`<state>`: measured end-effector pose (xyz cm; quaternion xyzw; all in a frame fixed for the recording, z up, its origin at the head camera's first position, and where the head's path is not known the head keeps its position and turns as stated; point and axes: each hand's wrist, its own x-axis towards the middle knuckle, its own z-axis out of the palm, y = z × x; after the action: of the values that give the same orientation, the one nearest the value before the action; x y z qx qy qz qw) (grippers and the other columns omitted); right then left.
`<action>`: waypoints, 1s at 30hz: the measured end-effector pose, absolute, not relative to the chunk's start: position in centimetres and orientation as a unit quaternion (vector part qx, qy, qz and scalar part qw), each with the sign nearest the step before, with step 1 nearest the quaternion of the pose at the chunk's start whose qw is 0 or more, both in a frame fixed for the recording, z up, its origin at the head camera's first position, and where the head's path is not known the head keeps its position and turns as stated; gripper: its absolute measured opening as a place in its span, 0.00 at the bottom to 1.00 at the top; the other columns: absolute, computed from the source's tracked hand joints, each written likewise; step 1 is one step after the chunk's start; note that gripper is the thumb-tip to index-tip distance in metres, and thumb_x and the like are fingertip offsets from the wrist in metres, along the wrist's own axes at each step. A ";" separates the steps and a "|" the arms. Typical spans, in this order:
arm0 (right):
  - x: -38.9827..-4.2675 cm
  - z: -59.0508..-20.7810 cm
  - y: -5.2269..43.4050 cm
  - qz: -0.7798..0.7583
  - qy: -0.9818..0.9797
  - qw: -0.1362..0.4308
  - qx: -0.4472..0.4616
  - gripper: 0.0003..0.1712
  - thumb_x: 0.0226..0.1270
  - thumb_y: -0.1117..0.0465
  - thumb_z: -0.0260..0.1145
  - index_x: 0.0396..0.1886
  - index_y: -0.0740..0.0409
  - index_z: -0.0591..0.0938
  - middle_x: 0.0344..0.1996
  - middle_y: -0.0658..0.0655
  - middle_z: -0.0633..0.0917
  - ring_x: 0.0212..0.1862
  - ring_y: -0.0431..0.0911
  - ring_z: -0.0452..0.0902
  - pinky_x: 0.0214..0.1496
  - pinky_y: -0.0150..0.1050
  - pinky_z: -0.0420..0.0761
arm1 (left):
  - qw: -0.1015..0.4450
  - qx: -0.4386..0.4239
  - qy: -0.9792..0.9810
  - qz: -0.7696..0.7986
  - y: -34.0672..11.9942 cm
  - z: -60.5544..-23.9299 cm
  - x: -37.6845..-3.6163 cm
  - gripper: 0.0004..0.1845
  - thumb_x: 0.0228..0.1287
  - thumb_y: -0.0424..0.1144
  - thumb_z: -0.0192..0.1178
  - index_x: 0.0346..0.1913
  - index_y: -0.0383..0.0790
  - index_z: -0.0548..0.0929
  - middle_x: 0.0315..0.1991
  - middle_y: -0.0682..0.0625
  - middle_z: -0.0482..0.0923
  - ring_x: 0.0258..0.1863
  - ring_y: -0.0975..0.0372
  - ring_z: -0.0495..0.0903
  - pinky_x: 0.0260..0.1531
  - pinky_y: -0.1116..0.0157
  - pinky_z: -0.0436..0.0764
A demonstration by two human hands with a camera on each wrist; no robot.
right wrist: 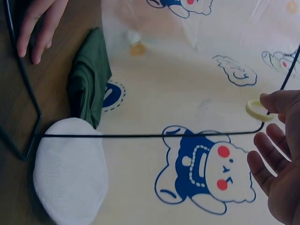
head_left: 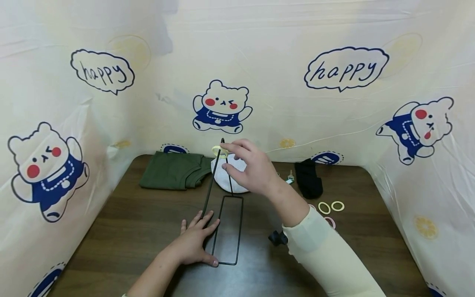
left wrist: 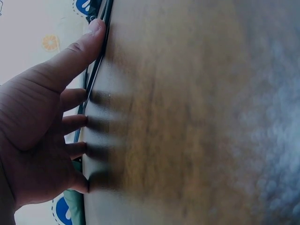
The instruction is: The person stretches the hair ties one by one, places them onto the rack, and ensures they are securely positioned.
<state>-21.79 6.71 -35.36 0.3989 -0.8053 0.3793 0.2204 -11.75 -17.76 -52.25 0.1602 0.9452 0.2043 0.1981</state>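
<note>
A black wire stand stands upright on the wooden table, its rectangular base flat and its long wires rising towards the back. My left hand presses on the base with spread fingers, the thumb at its near corner. At the stand's upper end, my right hand pinches a pale yellow ring between thumb and index finger. The ring is at the bend of the wire, which appears to pass through it. The other right fingers are loosely bent beside the wire.
A folded dark green cloth and a white rounded cloth item lie behind the stand. To the right are a black sock-like cloth, a key, yellow rings, pink rings and a small black object.
</note>
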 end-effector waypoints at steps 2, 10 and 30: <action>-21.6 -35.6 7.4 0.386 -0.807 0.218 0.390 0.27 0.68 0.58 0.75 0.66 0.52 0.83 0.54 0.51 0.83 0.43 0.41 0.80 0.48 0.37 0.83 | 0.201 0.160 0.945 0.203 -17.7 -52.2 -11.8 0.67 0.33 0.72 0.79 0.81 0.55 0.65 0.84 0.49 0.47 0.83 0.43 0.35 0.67 0.24 0.34; -19.3 -37.3 11.4 0.401 -0.800 0.230 0.382 0.27 0.63 0.59 0.78 0.62 0.54 0.85 0.51 0.53 0.86 0.42 0.43 0.82 0.44 0.37 0.85 | 0.206 0.157 0.944 0.202 -17.8 -51.9 -11.8 0.67 0.33 0.73 0.79 0.81 0.55 0.64 0.84 0.48 0.47 0.83 0.43 0.34 0.67 0.24 0.34; -14.0 -44.6 22.8 0.392 -0.837 0.233 0.304 0.30 0.54 0.70 0.81 0.59 0.53 0.86 0.45 0.47 0.84 0.39 0.37 0.78 0.38 0.24 0.78 | 0.206 0.165 0.942 0.209 -17.8 -52.0 -11.7 0.67 0.33 0.72 0.79 0.81 0.53 0.64 0.85 0.48 0.46 0.83 0.43 0.36 0.66 0.23 0.34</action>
<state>-14.03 22.85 -44.64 0.3043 -0.8365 0.3915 0.2331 -11.68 -17.84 -52.04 0.1655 0.9415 0.2088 0.2063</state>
